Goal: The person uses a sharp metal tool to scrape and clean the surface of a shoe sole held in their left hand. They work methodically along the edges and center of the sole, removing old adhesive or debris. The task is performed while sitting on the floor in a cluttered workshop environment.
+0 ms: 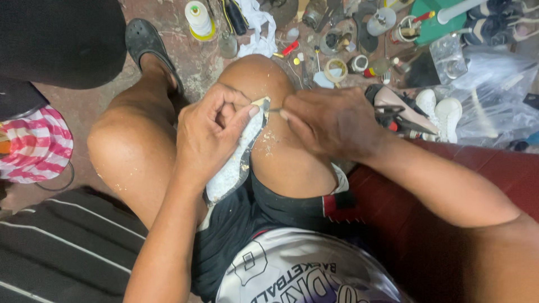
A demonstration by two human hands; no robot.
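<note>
Head view: we see the left hand (210, 132) curled tightly round a worn shoe sole (236, 165), pinning it against the right knee (264, 84). The right hand (331, 120) pinches a thin metal tool (274, 110) between closed fingers, its tip touching the sole's upper end. A thread spool (199, 18) and white shoes (441, 109) lie on the floor beyond.

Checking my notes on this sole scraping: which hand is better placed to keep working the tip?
Right, probably. The right hand already has a thin tool at the tip of the sole, while the left hand pins it against the knee.
</note>
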